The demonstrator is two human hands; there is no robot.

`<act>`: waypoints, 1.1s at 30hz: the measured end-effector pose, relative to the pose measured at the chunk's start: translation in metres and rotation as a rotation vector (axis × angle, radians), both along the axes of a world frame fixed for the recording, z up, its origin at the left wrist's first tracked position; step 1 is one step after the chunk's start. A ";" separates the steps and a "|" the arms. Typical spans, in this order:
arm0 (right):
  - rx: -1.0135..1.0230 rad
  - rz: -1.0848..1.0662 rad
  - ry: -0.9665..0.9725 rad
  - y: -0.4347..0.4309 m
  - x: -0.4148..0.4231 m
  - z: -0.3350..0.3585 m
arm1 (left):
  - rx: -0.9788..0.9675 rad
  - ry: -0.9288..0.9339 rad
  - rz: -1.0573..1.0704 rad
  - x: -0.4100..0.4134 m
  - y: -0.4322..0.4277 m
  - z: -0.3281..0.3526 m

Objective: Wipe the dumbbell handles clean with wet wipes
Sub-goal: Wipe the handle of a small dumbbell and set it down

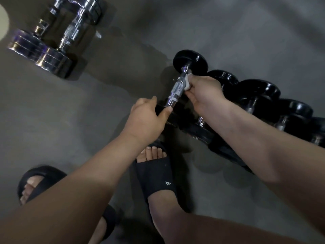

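A black-plated dumbbell with a knurled chrome handle is lifted off the grey floor at the centre of the view. My left hand grips its near black plate, thumb over the rim by the handle's end. My right hand holds a crumpled white wet wipe against the upper part of the handle. The far plate points away from me.
Several more black dumbbells lie in a row on the floor to the right. Two chrome dumbbells lie at the upper left. My feet in black slides stand just below the hands.
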State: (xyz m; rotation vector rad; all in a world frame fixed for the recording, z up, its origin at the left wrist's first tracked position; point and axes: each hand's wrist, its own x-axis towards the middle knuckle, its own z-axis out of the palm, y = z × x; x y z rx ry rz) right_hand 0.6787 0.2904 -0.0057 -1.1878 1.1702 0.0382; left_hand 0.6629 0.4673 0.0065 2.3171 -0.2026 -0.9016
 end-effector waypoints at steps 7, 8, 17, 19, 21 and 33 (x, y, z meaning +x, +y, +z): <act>-0.195 0.200 0.152 0.030 -0.033 -0.006 | 0.018 -0.008 -0.016 0.005 0.000 -0.002; -0.220 0.232 0.175 0.028 -0.033 -0.006 | 0.016 -0.010 -0.014 0.004 0.000 -0.002; -0.210 0.011 0.091 0.013 -0.009 -0.005 | -0.009 -0.008 -0.007 0.005 0.003 -0.004; -0.319 -0.008 0.096 0.003 0.002 -0.002 | -0.010 -0.008 -0.005 0.004 0.001 -0.003; -0.352 0.062 0.084 0.006 0.004 0.002 | -0.008 -0.007 -0.002 0.002 0.000 -0.001; -0.569 0.698 0.097 0.031 -0.048 0.008 | 0.008 -0.065 -0.040 -0.001 0.004 -0.004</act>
